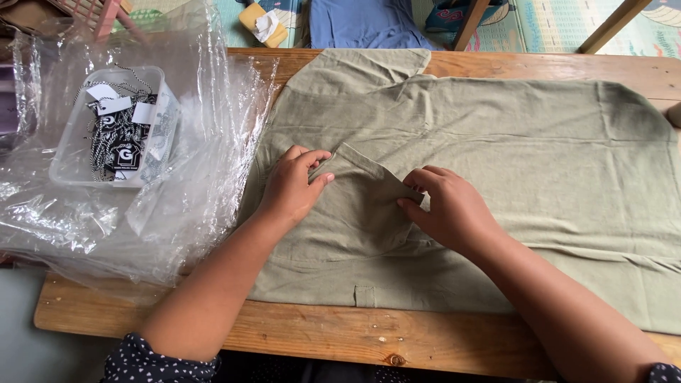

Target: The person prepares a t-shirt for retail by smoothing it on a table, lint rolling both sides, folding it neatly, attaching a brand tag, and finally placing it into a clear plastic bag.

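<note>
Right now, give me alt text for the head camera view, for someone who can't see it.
Two bare hands, left hand and right hand, pinch a raised fold in an olive-green shirt spread flat on a wooden table. At left, crinkled clear plastic bags lie around a clear tub of black-and-white tags.

wooden table [440,347], olive garment [511,163], clear plastic bags [206,142]

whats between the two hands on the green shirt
In the head view, a raised fold of the olive-green garment runs between the left hand and right hand; each hand pinches one end of it. Nothing else lies there.
</note>
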